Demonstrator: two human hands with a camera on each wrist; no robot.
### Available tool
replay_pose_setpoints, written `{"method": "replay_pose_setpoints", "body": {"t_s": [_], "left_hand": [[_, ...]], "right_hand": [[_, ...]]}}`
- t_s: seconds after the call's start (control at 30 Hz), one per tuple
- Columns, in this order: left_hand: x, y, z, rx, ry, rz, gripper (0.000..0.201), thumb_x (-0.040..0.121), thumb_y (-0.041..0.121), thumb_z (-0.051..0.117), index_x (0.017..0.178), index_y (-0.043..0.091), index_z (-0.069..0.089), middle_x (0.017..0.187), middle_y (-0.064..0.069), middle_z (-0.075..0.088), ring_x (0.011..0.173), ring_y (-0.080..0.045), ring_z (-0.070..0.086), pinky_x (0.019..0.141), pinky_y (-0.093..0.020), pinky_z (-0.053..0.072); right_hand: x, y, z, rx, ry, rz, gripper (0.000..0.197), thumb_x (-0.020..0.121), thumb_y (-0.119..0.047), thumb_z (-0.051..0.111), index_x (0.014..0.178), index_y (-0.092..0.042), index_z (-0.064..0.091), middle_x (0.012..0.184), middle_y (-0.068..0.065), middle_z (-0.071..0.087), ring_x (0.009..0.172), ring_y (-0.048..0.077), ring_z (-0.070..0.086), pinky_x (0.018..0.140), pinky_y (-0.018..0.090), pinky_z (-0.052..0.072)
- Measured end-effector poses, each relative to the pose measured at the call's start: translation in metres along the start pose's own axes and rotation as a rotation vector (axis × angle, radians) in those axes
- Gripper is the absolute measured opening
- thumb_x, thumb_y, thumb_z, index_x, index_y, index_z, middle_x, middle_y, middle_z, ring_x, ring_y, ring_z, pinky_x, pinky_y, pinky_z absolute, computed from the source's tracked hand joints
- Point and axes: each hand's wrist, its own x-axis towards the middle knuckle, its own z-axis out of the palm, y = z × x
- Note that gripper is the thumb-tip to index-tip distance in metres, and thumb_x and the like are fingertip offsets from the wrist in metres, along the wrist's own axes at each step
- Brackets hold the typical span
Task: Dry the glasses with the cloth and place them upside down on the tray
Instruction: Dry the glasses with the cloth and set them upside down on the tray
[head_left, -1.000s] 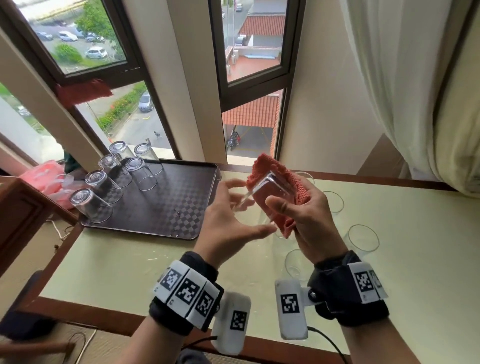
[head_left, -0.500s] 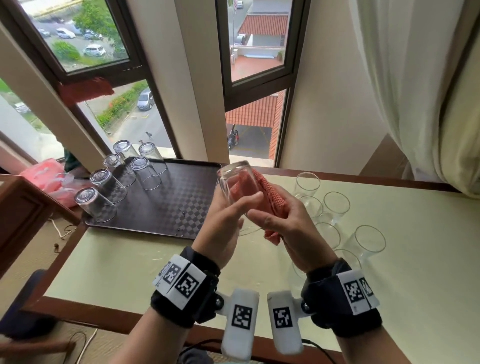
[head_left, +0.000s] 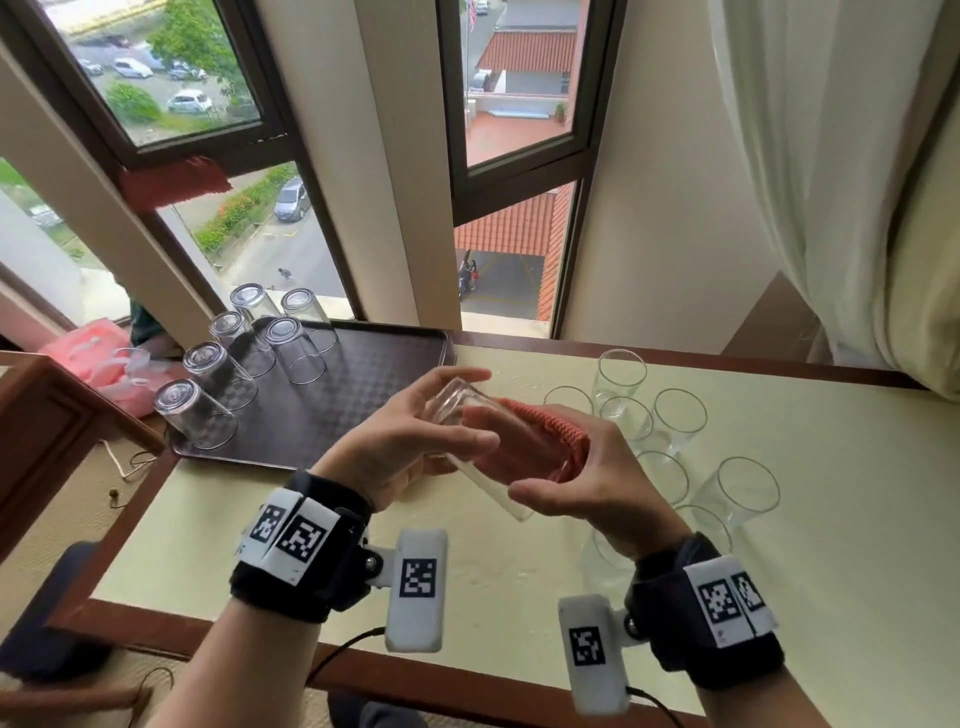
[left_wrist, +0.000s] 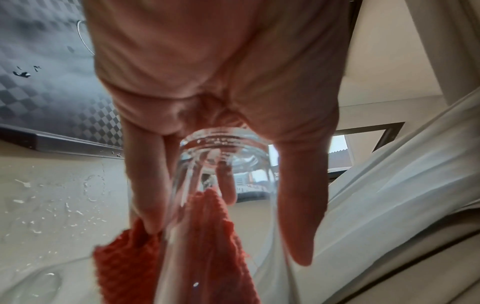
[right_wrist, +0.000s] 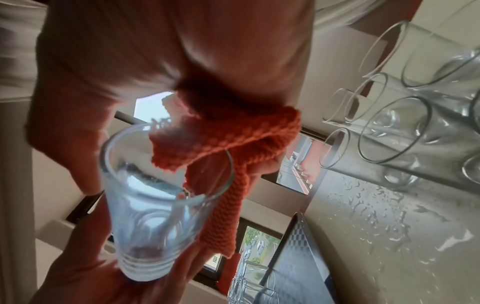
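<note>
My left hand (head_left: 470, 410) grips the base of a clear glass (head_left: 493, 488), which lies tilted above the table with its mouth toward me. My right hand (head_left: 561, 478) holds the red knitted cloth (head_left: 545, 434) bunched against the glass's side and rim. The right wrist view shows the cloth (right_wrist: 233, 139) draped over the rim of the glass (right_wrist: 161, 205). Seen from the left wrist, my fingers (left_wrist: 148, 185) wrap the glass (left_wrist: 223, 164). The dark checkered tray (head_left: 363, 374) at left carries several upside-down glasses (head_left: 218, 374).
Several upright glasses (head_left: 675, 415) stand on the cream table (head_left: 831, 519) to my right, among water drops (right_wrist: 376, 205). A pink bag (head_left: 98, 353) and wooden furniture (head_left: 31, 415) lie left of the tray. A curtain (head_left: 831, 182) hangs at right.
My left hand has taken the glass by its base from the cloth-wrapped right hand. The glass has tipped from base-up to slanting with its mouth toward me, and both hands have dropped slightly.
</note>
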Motion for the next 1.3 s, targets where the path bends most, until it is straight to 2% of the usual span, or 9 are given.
{"method": "replay_pose_setpoints", "body": {"t_s": [0.13, 0.27, 0.37, 0.47, 0.63, 0.73, 0.93, 1.13, 1.3], "left_hand": [[-0.002, -0.005, 0.0, 0.044, 0.048, -0.025, 0.087, 0.034, 0.024, 0.097, 0.112, 0.009, 0.061, 0.095, -0.01, 0.074, 0.082, -0.023, 0.072, 0.068, -0.03, 0.06], [0.0, -0.008, 0.003, 0.012, 0.212, 0.034, 0.102, 0.021, 0.043, 0.102, 0.111, 0.013, 0.062, 0.097, -0.008, 0.076, 0.085, -0.024, 0.073, 0.079, -0.042, 0.057], [-0.001, -0.007, 0.009, -0.063, 0.324, 0.082, 0.089, 0.034, 0.03, 0.096, 0.113, 0.013, 0.059, 0.1, -0.012, 0.077, 0.091, -0.032, 0.075, 0.095, -0.056, 0.05], [-0.001, -0.005, 0.011, -0.114, 0.4, 0.108, 0.08, 0.046, 0.023, 0.1, 0.114, 0.014, 0.057, 0.102, -0.013, 0.077, 0.096, -0.036, 0.073, 0.099, -0.06, 0.049], [0.003, -0.006, 0.023, -0.215, 0.456, 0.142, 0.066, 0.06, 0.018, 0.082, 0.12, 0.01, 0.055, 0.109, -0.013, 0.075, 0.097, -0.033, 0.074, 0.075, -0.037, 0.059], [0.002, -0.006, 0.024, -0.261, 0.47, 0.157, 0.078, 0.061, 0.019, 0.085, 0.129, 0.003, 0.052, 0.11, -0.013, 0.075, 0.093, -0.029, 0.075, 0.062, -0.027, 0.058], [-0.003, -0.01, 0.013, -0.253, 0.476, 0.194, 0.075, 0.062, 0.019, 0.079, 0.13, 0.001, 0.052, 0.109, -0.015, 0.075, 0.088, -0.028, 0.076, 0.064, -0.028, 0.06], [-0.004, -0.014, 0.005, -0.209, 0.411, 0.203, 0.072, 0.048, 0.023, 0.087, 0.112, 0.009, 0.06, 0.089, -0.003, 0.077, 0.076, -0.019, 0.074, 0.06, -0.028, 0.061], [-0.002, -0.021, 0.0, -0.216, 0.347, 0.141, 0.07, 0.043, 0.029, 0.086, 0.107, 0.01, 0.063, 0.093, -0.008, 0.073, 0.078, -0.02, 0.072, 0.064, -0.034, 0.061]], "right_hand": [[-0.002, 0.001, -0.006, 0.023, 0.06, 0.015, 0.073, 0.059, -0.024, 0.086, 0.125, -0.003, 0.063, 0.113, 0.014, 0.073, 0.106, 0.03, 0.071, 0.088, 0.036, 0.059], [0.004, 0.002, -0.005, 0.098, 0.213, 0.048, 0.073, 0.058, -0.034, 0.089, 0.121, -0.006, 0.065, 0.111, 0.014, 0.074, 0.104, 0.032, 0.071, 0.084, 0.036, 0.06], [0.01, 0.002, -0.005, 0.231, 0.428, 0.067, 0.042, 0.08, -0.03, 0.08, 0.116, -0.011, 0.067, 0.109, 0.019, 0.073, 0.096, 0.037, 0.071, 0.067, 0.032, 0.061], [0.014, -0.002, -0.002, 0.332, 0.536, 0.065, 0.021, 0.095, -0.007, 0.06, 0.113, -0.014, 0.069, 0.101, 0.017, 0.074, 0.063, 0.026, 0.065, 0.043, 0.025, 0.052], [0.017, 0.008, 0.024, 0.117, 0.448, -0.129, 0.043, 0.09, 0.003, 0.05, 0.118, -0.026, 0.064, 0.115, 0.012, 0.068, 0.072, 0.008, 0.066, 0.048, 0.023, 0.056], [0.018, 0.017, 0.024, -0.129, 0.419, -0.243, 0.053, 0.081, 0.002, 0.044, 0.117, -0.033, 0.062, 0.11, 0.016, 0.063, 0.081, 0.017, 0.062, 0.051, 0.023, 0.056], [0.018, 0.015, 0.018, -0.312, 0.316, -0.299, 0.063, 0.075, 0.007, 0.046, 0.115, -0.04, 0.063, 0.098, -0.02, 0.063, 0.084, 0.006, 0.059, 0.066, 0.023, 0.056], [0.015, 0.003, 0.017, -0.227, 0.146, -0.143, 0.049, 0.07, 0.004, 0.043, 0.099, -0.025, 0.068, 0.076, -0.006, 0.065, 0.058, 0.012, 0.055, 0.045, 0.036, 0.053], [0.012, -0.005, 0.008, -0.242, -0.045, -0.082, 0.05, 0.073, 0.012, 0.051, 0.1, -0.027, 0.066, 0.074, -0.023, 0.065, 0.065, 0.001, 0.057, 0.054, 0.027, 0.054]]}}
